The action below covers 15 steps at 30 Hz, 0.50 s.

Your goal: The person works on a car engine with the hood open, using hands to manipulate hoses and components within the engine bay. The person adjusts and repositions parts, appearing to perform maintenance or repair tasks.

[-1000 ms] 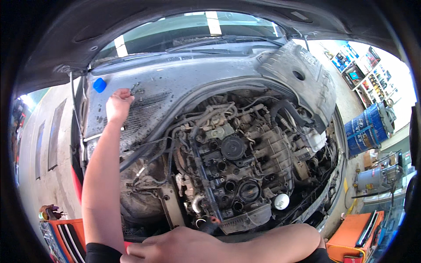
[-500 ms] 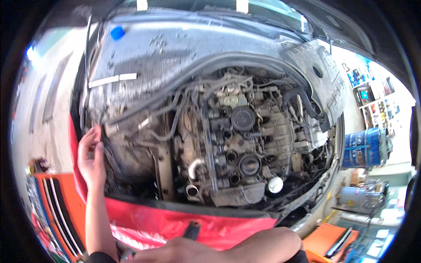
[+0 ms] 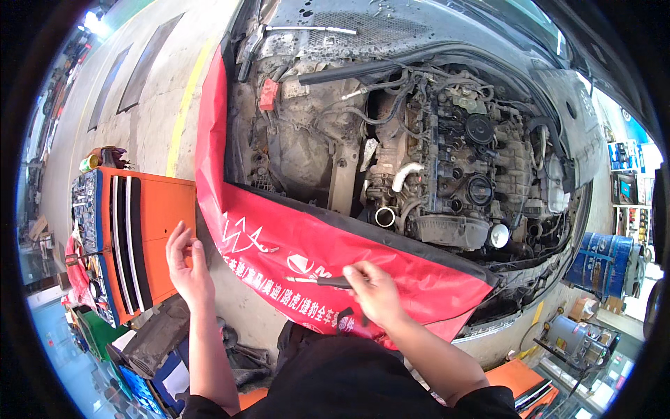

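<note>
My right hand [image 3: 371,292] is closed around a tool with a dark handle and a slim pale metal shaft [image 3: 301,280], its shaft end pointing left. It hovers over the red fender cover [image 3: 419,286] draped along the front of the car. I cannot make out the tool's tip. To the left, my left hand [image 3: 187,269] is raised beside an orange tool cart [image 3: 162,216]. Its fingers are loosely bent, the thumb stands apart, and nothing shows in it. Beyond the cover lies the uncovered engine [image 3: 457,160], with a small red block [image 3: 268,94] at the bay's left.
A ratchet with a long extension [image 3: 314,29] rests at the bay's upper left. A grey engine cover [image 3: 569,115] leans at the right. A blue drum [image 3: 601,264] stands on the floor beyond. A second orange cart [image 3: 520,377] is at the lower right.
My view has swung left and back. My left hand has left the red block at the bay's left side and drawn back beside the cart. My right hand now shows clearly with the tool.
</note>
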Motion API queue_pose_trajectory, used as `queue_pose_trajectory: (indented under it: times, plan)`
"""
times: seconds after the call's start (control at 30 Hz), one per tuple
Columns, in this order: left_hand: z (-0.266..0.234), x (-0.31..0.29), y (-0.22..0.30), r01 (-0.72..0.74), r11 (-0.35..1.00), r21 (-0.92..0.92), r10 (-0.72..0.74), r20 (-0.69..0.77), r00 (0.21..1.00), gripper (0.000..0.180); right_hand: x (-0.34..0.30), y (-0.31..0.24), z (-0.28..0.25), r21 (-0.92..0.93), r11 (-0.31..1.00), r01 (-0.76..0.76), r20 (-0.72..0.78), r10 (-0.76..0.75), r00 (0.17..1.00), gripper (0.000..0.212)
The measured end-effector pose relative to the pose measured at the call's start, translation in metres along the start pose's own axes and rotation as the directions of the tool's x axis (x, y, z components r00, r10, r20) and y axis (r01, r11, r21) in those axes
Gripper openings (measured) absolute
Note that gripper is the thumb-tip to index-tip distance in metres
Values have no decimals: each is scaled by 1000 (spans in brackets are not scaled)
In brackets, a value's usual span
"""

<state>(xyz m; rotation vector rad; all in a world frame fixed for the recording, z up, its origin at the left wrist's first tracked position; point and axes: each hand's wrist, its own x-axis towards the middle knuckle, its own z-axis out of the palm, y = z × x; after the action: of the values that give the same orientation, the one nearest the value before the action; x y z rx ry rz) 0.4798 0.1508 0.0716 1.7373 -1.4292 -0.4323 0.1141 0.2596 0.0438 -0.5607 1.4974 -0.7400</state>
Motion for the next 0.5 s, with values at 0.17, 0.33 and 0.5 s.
queue_pose_trajectory:
  times: [0.17,0.33,0.5]
  plan:
    - [15,-35,27,33,994,-107,-18,135,991,29,-2,54,35,-204,955,213,9,-216,976,30]
    - [57,-55,72,-184,977,-111,209,308,928,31,-32,47,26,-666,613,426,180,-422,889,39]
    - [144,-66,110,-131,948,-289,268,510,817,43,-34,16,-9,-727,412,549,175,-662,729,33]
